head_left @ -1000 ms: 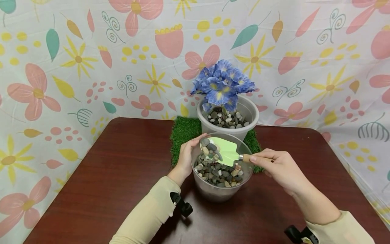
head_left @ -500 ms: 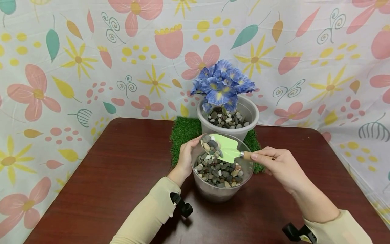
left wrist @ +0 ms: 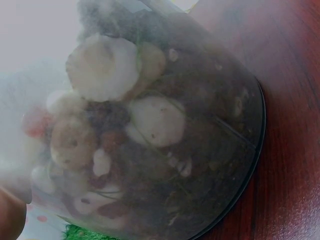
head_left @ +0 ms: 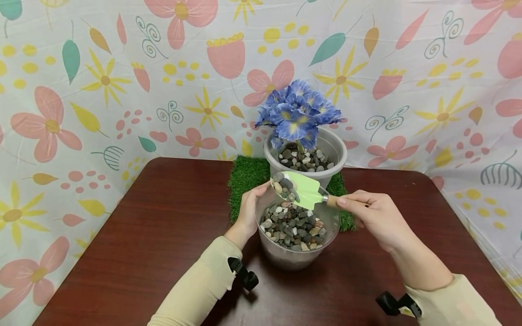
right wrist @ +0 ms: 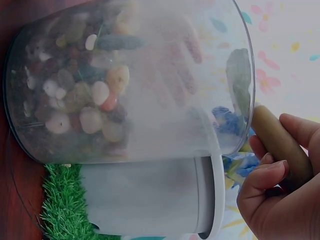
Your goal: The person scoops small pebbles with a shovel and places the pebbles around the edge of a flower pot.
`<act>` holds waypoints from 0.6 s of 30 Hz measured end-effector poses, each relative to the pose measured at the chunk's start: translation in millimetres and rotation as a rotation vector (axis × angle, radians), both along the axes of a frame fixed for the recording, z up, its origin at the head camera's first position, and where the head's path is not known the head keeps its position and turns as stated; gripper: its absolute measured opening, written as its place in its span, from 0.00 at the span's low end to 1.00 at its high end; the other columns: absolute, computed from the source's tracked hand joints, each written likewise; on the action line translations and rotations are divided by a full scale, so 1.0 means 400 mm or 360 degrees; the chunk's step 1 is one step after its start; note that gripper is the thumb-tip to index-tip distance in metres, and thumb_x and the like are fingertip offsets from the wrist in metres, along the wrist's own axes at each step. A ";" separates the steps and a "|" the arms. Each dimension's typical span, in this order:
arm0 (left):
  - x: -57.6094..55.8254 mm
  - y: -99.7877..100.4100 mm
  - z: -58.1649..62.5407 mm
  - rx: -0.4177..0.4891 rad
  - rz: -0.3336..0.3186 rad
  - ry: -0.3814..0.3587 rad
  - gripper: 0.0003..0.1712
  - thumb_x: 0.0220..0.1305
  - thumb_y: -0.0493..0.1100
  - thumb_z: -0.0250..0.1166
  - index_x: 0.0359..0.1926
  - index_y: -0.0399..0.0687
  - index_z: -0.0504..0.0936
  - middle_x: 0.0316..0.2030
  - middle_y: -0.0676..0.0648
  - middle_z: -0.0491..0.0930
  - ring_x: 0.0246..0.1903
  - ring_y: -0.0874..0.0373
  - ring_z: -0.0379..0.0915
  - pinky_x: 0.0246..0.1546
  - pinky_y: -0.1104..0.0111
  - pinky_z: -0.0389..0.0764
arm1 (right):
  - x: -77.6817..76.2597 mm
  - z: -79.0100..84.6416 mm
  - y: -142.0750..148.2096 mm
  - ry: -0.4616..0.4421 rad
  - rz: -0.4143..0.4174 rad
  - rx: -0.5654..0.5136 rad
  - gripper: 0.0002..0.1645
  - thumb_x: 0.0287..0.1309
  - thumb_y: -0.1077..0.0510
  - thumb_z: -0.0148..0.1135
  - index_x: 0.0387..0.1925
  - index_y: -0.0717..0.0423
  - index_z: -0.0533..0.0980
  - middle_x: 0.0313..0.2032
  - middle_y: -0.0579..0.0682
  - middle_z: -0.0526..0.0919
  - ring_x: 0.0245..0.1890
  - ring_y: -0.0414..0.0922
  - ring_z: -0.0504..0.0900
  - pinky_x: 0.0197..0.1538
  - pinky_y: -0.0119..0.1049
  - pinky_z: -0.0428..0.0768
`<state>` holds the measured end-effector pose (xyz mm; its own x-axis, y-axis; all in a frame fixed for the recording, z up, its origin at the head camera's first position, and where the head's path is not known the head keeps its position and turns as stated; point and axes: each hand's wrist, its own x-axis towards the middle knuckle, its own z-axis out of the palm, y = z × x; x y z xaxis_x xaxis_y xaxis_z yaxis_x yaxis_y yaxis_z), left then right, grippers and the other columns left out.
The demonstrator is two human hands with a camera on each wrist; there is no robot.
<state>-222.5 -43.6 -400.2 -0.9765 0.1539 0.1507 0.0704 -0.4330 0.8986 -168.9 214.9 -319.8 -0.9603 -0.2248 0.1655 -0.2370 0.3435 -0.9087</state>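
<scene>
A green garden trowel (head_left: 307,190) with a wooden handle bears several pebbles (head_left: 287,184) on its blade. My right hand (head_left: 377,219) grips the handle between thumb and fingers, to the right of the clear plastic tub (head_left: 281,259). The blade is over the tub's far rim, close in front of the grey flowerpot (head_left: 305,174). Inside the tub lie more pebbles (head_left: 293,228). Against the tub's left side rests my left hand (head_left: 248,210); its fingers (right wrist: 175,65) show fairly straight through the cloudy wall in the right wrist view.
Blue flowers (head_left: 299,113) stand in the flowerpot among pebbles, on a square of artificial grass (head_left: 248,174). The brown table (head_left: 175,226) reaches back to a patterned cloth (head_left: 163,68).
My right hand has raised the loaded trowel and moved it slightly away from me, from over the tub's middle toward the flowerpot. The left hand and tub have stayed in place.
</scene>
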 end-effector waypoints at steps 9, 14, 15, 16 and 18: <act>0.000 0.000 0.000 0.0027 -0.0035 0.0108 0.28 0.64 0.38 0.43 0.61 0.26 0.69 0.52 0.41 0.81 0.57 0.45 0.74 0.65 0.53 0.68 | -0.015 0.007 0.004 -0.0029 -0.0042 -0.0027 0.18 0.62 0.53 0.58 0.45 0.62 0.82 0.34 0.34 0.85 0.15 0.43 0.63 0.16 0.39 0.66; 0.000 0.000 0.003 0.0018 -0.0041 0.0117 0.28 0.63 0.38 0.43 0.61 0.24 0.68 0.56 0.29 0.73 0.60 0.36 0.68 0.65 0.55 0.69 | -0.028 0.010 0.009 -0.0042 -0.0047 -0.0075 0.16 0.62 0.54 0.59 0.44 0.60 0.84 0.33 0.33 0.86 0.15 0.42 0.63 0.16 0.38 0.64; 0.000 0.000 0.003 0.0012 -0.0040 0.0115 0.28 0.63 0.38 0.43 0.61 0.24 0.67 0.56 0.28 0.72 0.60 0.36 0.67 0.65 0.56 0.69 | -0.031 0.010 0.011 -0.0041 -0.0046 -0.0080 0.16 0.62 0.54 0.59 0.43 0.59 0.84 0.33 0.32 0.87 0.15 0.41 0.63 0.17 0.38 0.64; 0.000 0.000 0.004 0.0009 -0.0036 0.0115 0.29 0.63 0.38 0.43 0.61 0.23 0.68 0.56 0.27 0.72 0.60 0.35 0.67 0.65 0.56 0.69 | -0.034 0.010 0.012 -0.0044 -0.0046 -0.0093 0.15 0.62 0.54 0.59 0.43 0.58 0.84 0.32 0.32 0.86 0.15 0.41 0.63 0.16 0.38 0.63; -0.001 -0.001 0.003 0.0000 -0.0035 0.0122 0.29 0.63 0.38 0.42 0.61 0.23 0.67 0.56 0.26 0.71 0.60 0.35 0.67 0.65 0.56 0.69 | -0.038 0.011 0.013 -0.0047 -0.0045 -0.0109 0.15 0.61 0.54 0.59 0.44 0.58 0.84 0.30 0.32 0.86 0.16 0.41 0.62 0.17 0.38 0.63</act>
<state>-222.8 -43.9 -398.9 -0.9584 0.1754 0.2250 0.1296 -0.4350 0.8911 -184.1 220.2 -315.3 -0.9708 -0.1865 0.1510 -0.2008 0.2868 -0.9367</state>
